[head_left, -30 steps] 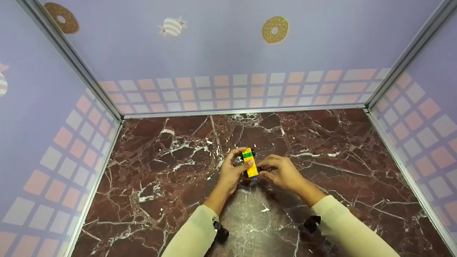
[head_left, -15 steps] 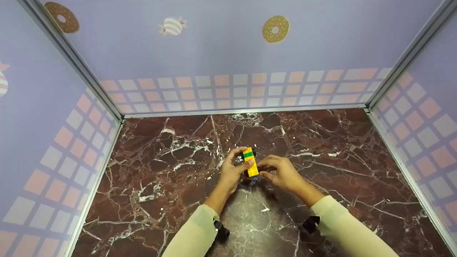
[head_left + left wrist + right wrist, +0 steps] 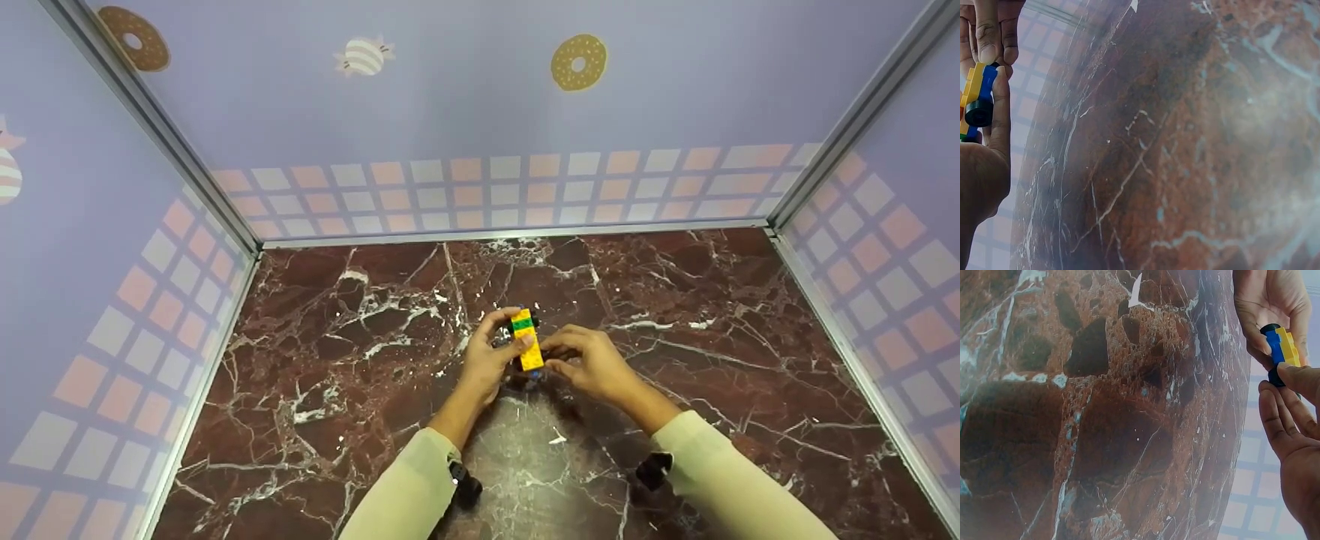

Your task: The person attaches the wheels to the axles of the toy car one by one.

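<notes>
A small toy car (image 3: 531,358) made of building bricks has a yellow top with a green band, a blue base and black wheels. My left hand (image 3: 480,364) grips it from the left, thumb across the yellow bricks. On the car's right side, my right hand (image 3: 596,364) pinches a black wheel (image 3: 1276,377) between thumb and fingers, seen best in the right wrist view. Another wheel (image 3: 979,113) shows against the blue base in the left wrist view. The car is held above the table, and my fingers hide part of its underside.
Below lies a dark red marbled tabletop (image 3: 337,435) with white veins. A small white scrap (image 3: 557,441) rests near the front. Lilac panels with printed squares and sweets, such as the back panel (image 3: 465,112), enclose the left, back and right sides.
The toy car has shifted very slightly away from me within my left hand's grip. Both hands otherwise keep their places.
</notes>
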The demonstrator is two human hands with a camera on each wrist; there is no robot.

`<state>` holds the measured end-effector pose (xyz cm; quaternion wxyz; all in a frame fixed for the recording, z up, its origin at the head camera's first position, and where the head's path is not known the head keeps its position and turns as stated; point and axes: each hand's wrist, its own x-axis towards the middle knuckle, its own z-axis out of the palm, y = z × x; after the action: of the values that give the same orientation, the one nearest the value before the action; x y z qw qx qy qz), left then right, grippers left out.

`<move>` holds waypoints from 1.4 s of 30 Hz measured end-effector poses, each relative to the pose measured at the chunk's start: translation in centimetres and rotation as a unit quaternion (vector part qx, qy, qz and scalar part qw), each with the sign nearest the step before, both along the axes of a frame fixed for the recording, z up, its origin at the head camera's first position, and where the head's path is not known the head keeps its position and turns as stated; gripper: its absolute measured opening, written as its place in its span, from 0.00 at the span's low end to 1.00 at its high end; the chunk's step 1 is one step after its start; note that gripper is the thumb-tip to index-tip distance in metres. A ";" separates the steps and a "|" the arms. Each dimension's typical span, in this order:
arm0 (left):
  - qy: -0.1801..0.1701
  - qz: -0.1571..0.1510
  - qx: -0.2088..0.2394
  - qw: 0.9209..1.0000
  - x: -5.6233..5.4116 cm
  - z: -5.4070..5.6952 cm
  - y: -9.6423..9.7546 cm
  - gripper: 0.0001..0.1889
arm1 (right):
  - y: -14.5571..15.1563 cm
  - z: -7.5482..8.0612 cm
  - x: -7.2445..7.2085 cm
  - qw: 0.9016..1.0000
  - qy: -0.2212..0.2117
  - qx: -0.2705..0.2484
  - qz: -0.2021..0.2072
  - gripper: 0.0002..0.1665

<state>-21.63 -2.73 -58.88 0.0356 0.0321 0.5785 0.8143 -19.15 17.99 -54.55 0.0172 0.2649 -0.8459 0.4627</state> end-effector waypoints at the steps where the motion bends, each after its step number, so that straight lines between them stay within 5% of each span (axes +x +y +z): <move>1: 0.001 -0.002 -0.003 1.000 0.0 0.0 0.0 0.28 | 0.0 0.0 0.0 1.000 -0.001 0.002 0.000 0.17; 24: -0.008 -0.030 -0.019 0.999 0.4 -0.2 -0.3 0.29 | 0.6 -0.2 -0.1 0.999 0.027 0.038 0.011 0.19; 28: -0.013 -0.023 -0.023 0.999 0.3 -0.3 -0.4 0.29 | 0.6 -0.3 -0.3 0.999 0.015 0.033 0.007 0.26; 35: -0.029 -0.039 -0.021 0.999 0.4 -0.3 -0.3 0.30 | 0.2 -0.8 -0.6 0.993 0.068 0.091 -0.031 0.45; 42: -0.026 -0.051 -0.024 0.998 0.4 -0.5 0.1 0.30 | -0.4 -1.1 -1.0 0.991 0.071 0.105 -0.030 0.53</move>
<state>-21.20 -2.66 -59.42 0.0925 0.0393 0.5944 0.7978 -20.12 17.59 -55.61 0.0636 0.2721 -0.8940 0.3503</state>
